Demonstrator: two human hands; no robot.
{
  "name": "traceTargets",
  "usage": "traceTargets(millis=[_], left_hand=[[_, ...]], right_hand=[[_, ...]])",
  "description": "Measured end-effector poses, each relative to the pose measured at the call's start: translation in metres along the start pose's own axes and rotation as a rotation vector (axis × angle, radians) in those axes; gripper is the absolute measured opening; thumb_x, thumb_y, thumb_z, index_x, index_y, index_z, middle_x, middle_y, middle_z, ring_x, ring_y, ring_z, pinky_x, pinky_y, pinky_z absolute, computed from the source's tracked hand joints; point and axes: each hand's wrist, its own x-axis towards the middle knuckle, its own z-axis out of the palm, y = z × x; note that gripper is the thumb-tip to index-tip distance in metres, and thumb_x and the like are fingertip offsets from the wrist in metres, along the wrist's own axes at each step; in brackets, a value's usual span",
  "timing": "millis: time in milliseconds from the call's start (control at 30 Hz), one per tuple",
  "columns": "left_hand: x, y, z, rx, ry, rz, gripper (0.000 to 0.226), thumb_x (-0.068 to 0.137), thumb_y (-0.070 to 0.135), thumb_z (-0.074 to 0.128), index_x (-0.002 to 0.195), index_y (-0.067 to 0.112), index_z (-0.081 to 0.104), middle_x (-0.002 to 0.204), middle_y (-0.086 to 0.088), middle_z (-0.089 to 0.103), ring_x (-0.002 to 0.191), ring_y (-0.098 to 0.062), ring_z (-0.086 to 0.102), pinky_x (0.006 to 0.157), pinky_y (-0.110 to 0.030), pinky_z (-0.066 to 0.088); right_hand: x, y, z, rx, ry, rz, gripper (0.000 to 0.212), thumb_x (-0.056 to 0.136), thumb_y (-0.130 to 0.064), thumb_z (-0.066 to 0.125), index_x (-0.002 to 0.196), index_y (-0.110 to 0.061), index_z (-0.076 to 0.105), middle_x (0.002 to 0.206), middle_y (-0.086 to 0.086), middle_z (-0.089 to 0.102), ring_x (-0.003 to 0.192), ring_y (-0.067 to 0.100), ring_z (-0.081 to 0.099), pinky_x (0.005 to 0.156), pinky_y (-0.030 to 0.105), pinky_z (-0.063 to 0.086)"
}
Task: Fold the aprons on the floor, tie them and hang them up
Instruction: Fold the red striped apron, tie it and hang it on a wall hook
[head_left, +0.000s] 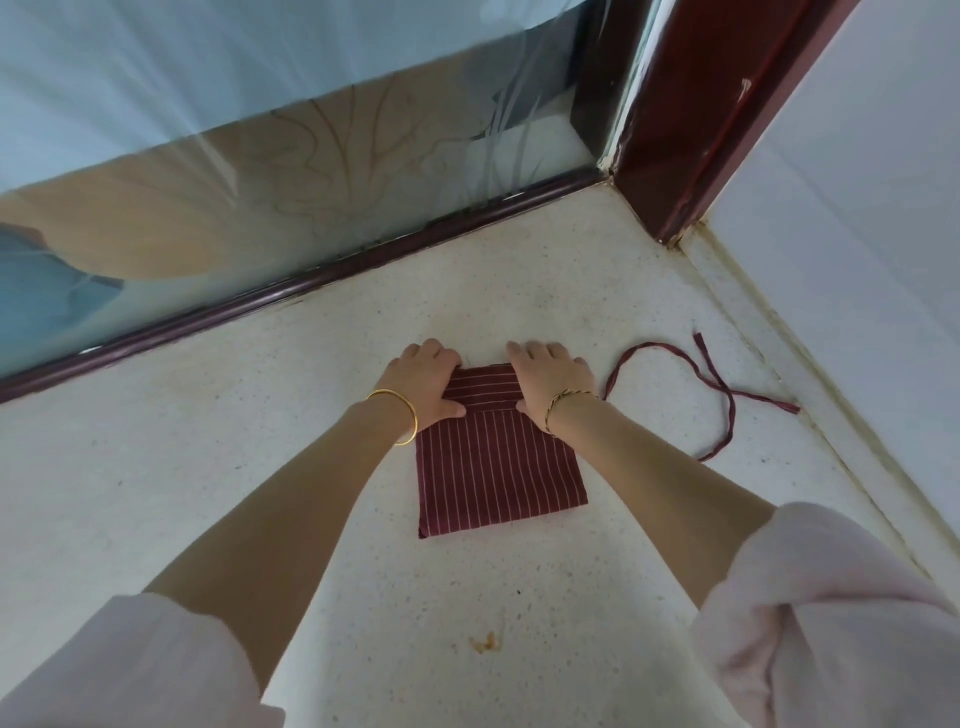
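Both grips at the apron's (498, 467) far end, turning a narrow flap toward you.

The apron lies flat on the floor (311, 457) straight ahead of you, already a small striped rectangle. Your left grip (426, 382) and right grip (553, 376) sit at its far corners. On each, the fingers are curled over the far edge and the thumb is pressed on the flap's near side, pinching the cloth, likely so both ends turn over level. The tie (722, 395) trails loose on the floor to the apron's right, off the fold, probably left free for wrapping the bundle. Folding looks well on; tying and hanging are not yet done.
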Motion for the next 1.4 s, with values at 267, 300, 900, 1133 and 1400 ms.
traceTargets(millis=[267,300,900,1133,1400], left_hand=[[0.013,0.011,-0.011,0.027,-0.125,-0.071,0.054,0.078,0.036,0.072,0.117,0.011,0.045,0.113,-0.008,0.05,0.099,-0.024,0.053,0.085,-0.033,0.046],[0.013,0.012,-0.011,-0.003,-0.145,-0.077,0.053,0.079,0.034,0.072,0.118,0.01,0.044,0.113,-0.009,0.049,0.096,-0.024,0.054,0.082,-0.032,0.047],[-0.045,0.024,-0.098,0.095,0.859,0.081,0.03,0.072,0.007,0.075,0.097,0.001,0.06,0.083,-0.015,0.068,0.075,-0.035,0.065,0.062,-0.037,0.05],[-0.095,0.023,0.029,0.328,0.464,0.274,0.067,0.046,0.006,0.089,0.097,0.006,0.046,0.095,-0.015,0.071,0.074,-0.025,0.069,0.049,-0.027,0.05],[-0.12,0.027,0.048,0.241,0.261,0.368,0.041,0.074,0.019,0.071,0.101,0.013,0.04,0.067,-0.002,0.056,0.052,-0.018,0.05,0.047,-0.027,0.042]], right_hand=[[0.018,0.005,-0.009,0.086,-0.112,0.015,0.062,0.079,-0.029,0.074,0.127,-0.007,0.042,0.126,0.01,0.039,0.114,0.028,0.044,0.091,0.037,0.046],[0.019,0.006,-0.009,0.107,-0.123,0.019,0.06,0.078,-0.028,0.075,0.125,-0.007,0.043,0.125,0.011,0.038,0.112,0.028,0.046,0.09,0.037,0.047],[-0.018,0.016,-0.095,0.03,0.933,-0.211,0.026,0.066,-0.004,0.078,0.083,-0.007,0.059,0.088,0.01,0.057,0.082,0.029,0.056,0.071,0.035,0.047],[-0.089,0.017,0.023,-0.043,0.625,-0.419,0.019,0.064,0.005,0.069,0.074,-0.008,0.059,0.077,0.009,0.062,0.075,0.027,0.059,0.075,0.039,0.054],[-0.132,0.025,0.058,0.208,0.261,-0.438,0.018,0.069,-0.004,0.068,0.078,-0.009,0.053,0.073,0.004,0.058,0.065,0.02,0.052,0.058,0.032,0.046]])
